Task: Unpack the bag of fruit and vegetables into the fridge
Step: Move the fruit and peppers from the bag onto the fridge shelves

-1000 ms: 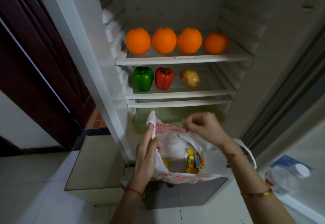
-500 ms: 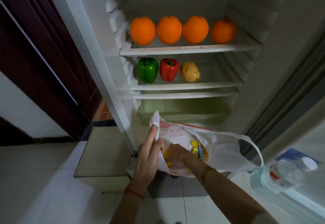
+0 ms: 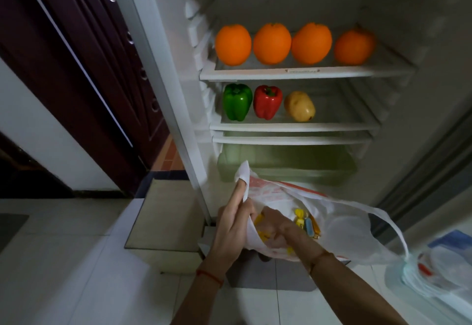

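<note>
A white plastic bag with red print hangs in front of the open fridge. My left hand grips the bag's left edge and holds it open. My right hand is down inside the bag among yellow items; its fingers are hidden, so what it holds cannot be told. Several oranges line the upper shelf. On the middle shelf stand a green pepper, a red pepper and a potato.
A greenish crisper drawer sits under the lowest shelf, just behind the bag. The fridge door's inner side is at lower right with wrapped packets in its rack. A dark wooden door stands left. A low step lies on the tiled floor.
My right hand left the bag's top rim and went down inside the bag. My left hand kept its hold on the bag's edge. The view moved closer to the fridge.
</note>
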Available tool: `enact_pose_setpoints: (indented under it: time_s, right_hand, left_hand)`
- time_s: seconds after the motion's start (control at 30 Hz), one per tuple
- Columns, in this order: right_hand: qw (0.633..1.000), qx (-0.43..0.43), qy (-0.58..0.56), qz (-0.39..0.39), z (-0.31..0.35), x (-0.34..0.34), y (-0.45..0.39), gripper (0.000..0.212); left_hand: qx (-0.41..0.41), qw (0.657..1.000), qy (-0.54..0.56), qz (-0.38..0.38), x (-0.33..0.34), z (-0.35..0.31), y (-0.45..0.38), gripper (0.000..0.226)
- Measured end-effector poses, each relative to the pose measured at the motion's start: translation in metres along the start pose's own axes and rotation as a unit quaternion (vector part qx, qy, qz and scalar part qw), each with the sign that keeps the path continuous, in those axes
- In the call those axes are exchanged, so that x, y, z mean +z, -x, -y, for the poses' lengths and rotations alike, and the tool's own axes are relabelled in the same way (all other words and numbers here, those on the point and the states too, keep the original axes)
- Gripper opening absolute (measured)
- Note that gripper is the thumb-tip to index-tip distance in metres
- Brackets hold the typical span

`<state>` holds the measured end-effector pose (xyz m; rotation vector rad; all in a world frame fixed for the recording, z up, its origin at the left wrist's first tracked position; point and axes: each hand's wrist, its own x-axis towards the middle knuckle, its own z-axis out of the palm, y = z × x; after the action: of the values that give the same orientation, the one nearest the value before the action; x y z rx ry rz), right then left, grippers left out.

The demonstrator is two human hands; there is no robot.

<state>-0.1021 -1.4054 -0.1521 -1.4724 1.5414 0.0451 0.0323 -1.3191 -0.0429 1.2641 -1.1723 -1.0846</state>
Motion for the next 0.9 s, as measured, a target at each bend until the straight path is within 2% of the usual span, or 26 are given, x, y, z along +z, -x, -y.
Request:
enact_pose_setpoints:
  time_s: [0.03,0.07,0.1,0.13,0.23,0.33,0.43,0.5,0.6,0.7,0.8,0.9]
  right_hand:
    - [1.000,-0.005,0.017,0.013,0.007,-0.011,0.008,0.079]
    - [1.000,0.004,0.013,0.026,0.015,-0.025,0.018,0.085]
    - [1.000,0.012,-0.002,0.014,0.023,-0.040,0.029,0.083]
    - [1.000,0.011,-0.020,0.003,0.027,-0.058,0.043,0.077]
    - [0.993,-0.011,-0.113,-0.035,0.023,-0.098,0.078,0.072]
    - [0.978,-0.052,-0.178,-0.093,0.025,-0.138,0.116,0.070]
    - [0.956,-0.128,-0.191,-0.182,0.034,-0.171,0.155,0.046]
    - [0.926,-0.167,-0.178,-0.289,0.043,-0.193,0.171,0.046]
    - [0.860,-0.194,-0.174,-0.440,0.055,-0.225,0.183,0.069]
    - [0.794,-0.210,-0.129,-0.556,0.070,-0.255,0.196,0.069]
    - [0.737,-0.251,-0.083,-0.622,0.088,-0.282,0.199,0.067]
    - [0.715,-0.259,-0.039,-0.649,0.107,-0.308,0.187,0.066]
  left_hand:
    - [-0.002,1.000,0.003,0.008,0.003,-0.005,-0.001,0.044]
    - [0.005,1.000,-0.004,0.015,0.005,-0.006,-0.002,0.027]
    - [0.004,1.000,-0.009,0.024,0.008,-0.009,-0.002,0.016]
    - [0.002,1.000,-0.011,0.025,0.011,-0.010,-0.005,0.015]
    - [0.024,0.997,-0.056,0.041,0.018,-0.009,-0.013,0.037]
    - [0.028,0.998,-0.050,0.030,0.028,-0.016,-0.021,0.047]
    - [0.042,0.998,-0.043,0.025,0.036,-0.018,-0.030,0.044]
    - [0.039,0.998,-0.050,0.026,0.041,-0.019,-0.035,0.043]
    - [0.030,0.999,-0.031,0.033,0.047,-0.023,-0.040,0.042]
    - [0.033,0.998,-0.019,0.048,0.050,-0.022,-0.043,0.047]
    - [0.024,0.998,-0.022,0.045,0.052,-0.025,-0.045,0.045]
    - [0.025,0.999,-0.016,0.035,0.054,-0.026,-0.047,0.045]
